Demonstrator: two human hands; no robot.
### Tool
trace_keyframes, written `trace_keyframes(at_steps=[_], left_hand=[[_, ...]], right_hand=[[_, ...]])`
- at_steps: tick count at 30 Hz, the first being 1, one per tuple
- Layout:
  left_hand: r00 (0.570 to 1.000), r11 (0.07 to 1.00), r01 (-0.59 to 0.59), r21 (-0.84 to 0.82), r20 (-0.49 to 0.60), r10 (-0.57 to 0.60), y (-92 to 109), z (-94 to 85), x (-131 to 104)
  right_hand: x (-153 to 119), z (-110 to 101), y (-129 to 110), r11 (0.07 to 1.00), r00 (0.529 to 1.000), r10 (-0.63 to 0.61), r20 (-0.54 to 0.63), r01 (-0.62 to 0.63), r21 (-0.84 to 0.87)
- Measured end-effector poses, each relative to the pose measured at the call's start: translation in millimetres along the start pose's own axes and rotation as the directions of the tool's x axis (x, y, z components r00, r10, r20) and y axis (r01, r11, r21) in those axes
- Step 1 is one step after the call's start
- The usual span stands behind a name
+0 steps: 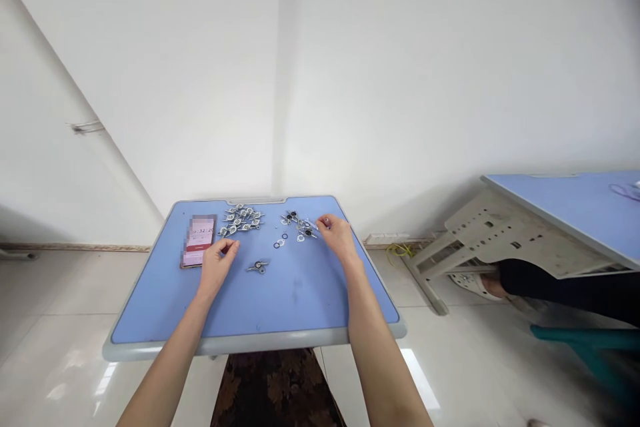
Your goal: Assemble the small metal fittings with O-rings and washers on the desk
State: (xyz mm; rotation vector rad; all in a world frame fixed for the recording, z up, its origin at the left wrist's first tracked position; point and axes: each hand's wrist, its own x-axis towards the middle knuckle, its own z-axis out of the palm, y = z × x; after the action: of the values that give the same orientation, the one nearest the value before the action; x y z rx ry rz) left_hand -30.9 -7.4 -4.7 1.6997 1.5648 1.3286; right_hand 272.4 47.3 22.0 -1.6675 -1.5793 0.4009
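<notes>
My left hand (217,264) is over the left half of the blue desk, beside the phone, with thumb and fingertips drawn together; anything between them is too small to see. My right hand (336,235) pinches at the right edge of a pile of loose small metal parts (299,221), and what its fingertips hold cannot be made out. Between the hands a single small metal assembly (258,267) with a dark ring lies on the desk. Small rings (280,242), dark and white, lie near the loose parts. A cluster of similar metal assemblies (241,219) sits at the back left.
A phone (199,243) with a running timer lies at the desk's left. The blue desk (295,310) stands close to a white wall (210,80). To the right are another desk (565,207), a seated person's leg and shoe (475,285), and a green stool (590,340).
</notes>
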Motion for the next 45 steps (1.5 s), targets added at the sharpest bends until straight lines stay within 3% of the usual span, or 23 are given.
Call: trace_keyframes(at_steps=[7, 11, 14, 21, 30, 36, 40, 45], left_hand=[[1.000, 1.000, 0.017, -0.016, -0.008, -0.017, -4, 5.5, 3], [1.000, 1.000, 0.000, -0.022, 0.002, 0.000, -6, 9.1, 6], [1.000, 0.999, 0.003, -0.032, 0.007, -0.003, -9, 10.8, 8], [1.000, 0.999, 0.002, -0.035, 0.026, -0.001, -10, 12.3, 9], [0.999, 1.000, 0.007, -0.027, 0.032, -0.006, -7, 11.8, 9], [1.000, 1.000, -0.005, -0.019, 0.026, 0.005, -9, 12.2, 9], [0.999, 1.000, -0.003, -0.015, 0.032, 0.003, -9, 12.7, 9], [0.999, 1.000, -0.017, -0.005, 0.029, 0.017, -8, 13.1, 8]], right_hand=[[-2, 5, -10, 0.989, 0.986, -0.049, 0.158, 0.071, -0.133], [-7, 7, -17, 0.967, 0.934, -0.096, 0.345, 0.169, -0.189], [-9, 9, -20, 0.942, 0.907, -0.071, 0.415, 0.198, -0.271], [-15, 17, -32, 0.897, 0.866, -0.045, 0.498, 0.254, -0.361], [-27, 22, -46, 0.922, 0.795, -0.115, 0.596, 0.309, -0.235], [-24, 15, -42, 0.952, 0.793, -0.108, 0.599, 0.255, -0.167], [-24, 18, -42, 0.954, 0.766, -0.101, 0.635, 0.255, -0.156], [-25, 21, -44, 0.952, 0.767, -0.100, 0.634, 0.260, -0.165]])
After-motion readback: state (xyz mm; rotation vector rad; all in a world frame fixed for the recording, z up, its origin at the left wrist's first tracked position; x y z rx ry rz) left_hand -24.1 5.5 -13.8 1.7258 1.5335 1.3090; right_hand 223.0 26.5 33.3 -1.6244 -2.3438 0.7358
